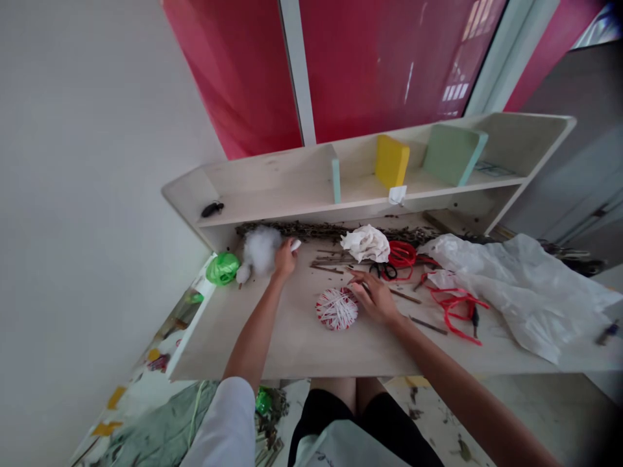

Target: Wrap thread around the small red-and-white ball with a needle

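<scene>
My left hand [284, 261] is closed around a small white object [295, 244] whose kind I cannot make out. It is beside a fluffy clump of white stuffing [261, 249]. A smaller white wad on a stick [243, 273] lies to its left. My right hand [378, 297] is low over the table, fingers apart and stretched leftward. A thin brown stick [405, 296] runs beneath it. Close to its thumb sits a ball of white and red string [336, 309]. Black-handled scissors [383, 270] lie beyond that hand, near crumpled white paper [366, 244].
A green ball of plastic twine [222, 268] is at the table's left edge. Red ribbon [457, 310] and a clear plastic bag [525, 292] cover the right side. Dry twigs [311, 229] line the back, below a shelf [272, 194] with yellow and green dividers.
</scene>
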Motion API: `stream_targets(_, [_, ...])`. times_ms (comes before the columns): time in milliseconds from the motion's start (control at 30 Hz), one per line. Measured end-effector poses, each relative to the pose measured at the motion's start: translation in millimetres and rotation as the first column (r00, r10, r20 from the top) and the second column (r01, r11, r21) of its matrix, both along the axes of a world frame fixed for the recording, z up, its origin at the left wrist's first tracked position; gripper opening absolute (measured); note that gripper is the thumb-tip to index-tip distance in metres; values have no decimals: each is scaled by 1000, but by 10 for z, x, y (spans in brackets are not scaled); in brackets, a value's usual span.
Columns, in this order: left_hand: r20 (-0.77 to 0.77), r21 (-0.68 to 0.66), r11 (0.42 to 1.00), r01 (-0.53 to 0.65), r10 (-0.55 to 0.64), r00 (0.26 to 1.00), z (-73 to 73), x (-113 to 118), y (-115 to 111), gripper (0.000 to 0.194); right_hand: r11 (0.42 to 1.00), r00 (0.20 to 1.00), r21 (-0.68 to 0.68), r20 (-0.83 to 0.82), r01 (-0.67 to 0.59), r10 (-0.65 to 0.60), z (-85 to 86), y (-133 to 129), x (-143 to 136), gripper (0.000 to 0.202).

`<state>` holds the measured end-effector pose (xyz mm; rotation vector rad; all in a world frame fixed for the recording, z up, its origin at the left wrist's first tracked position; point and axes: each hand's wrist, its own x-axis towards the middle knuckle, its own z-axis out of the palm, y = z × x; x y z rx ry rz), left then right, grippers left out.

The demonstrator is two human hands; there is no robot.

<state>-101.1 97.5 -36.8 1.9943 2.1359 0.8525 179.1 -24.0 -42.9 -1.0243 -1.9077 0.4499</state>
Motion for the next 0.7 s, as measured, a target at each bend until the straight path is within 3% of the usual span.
stream_targets(167, [5,-12,999,38,-38,999,-117,11,-70,40,999,1000,-49,1,-1,1,40,-15,6,43])
stream_targets(367, [37,38,997,68,-70,997,-101,25,-87,42,999,1000,-43,-19,23,-24,0,0,20,41])
stream_targets(500, [53,2,994,110,-110,993,-107,20,-140,40,999,999,-29,-23,32,-33,-13,-6,29,39])
stream_targets(600, [57,-4,989,149,-149,987,-101,33,-315,39,997,998,-31,-27,64,-65,-4,-16,41,40])
stream_targets(700, [41,118,963,242,-248,968,-44,-11,-647,36,995,995,-42,-33,92,-94,6,-24,55,40])
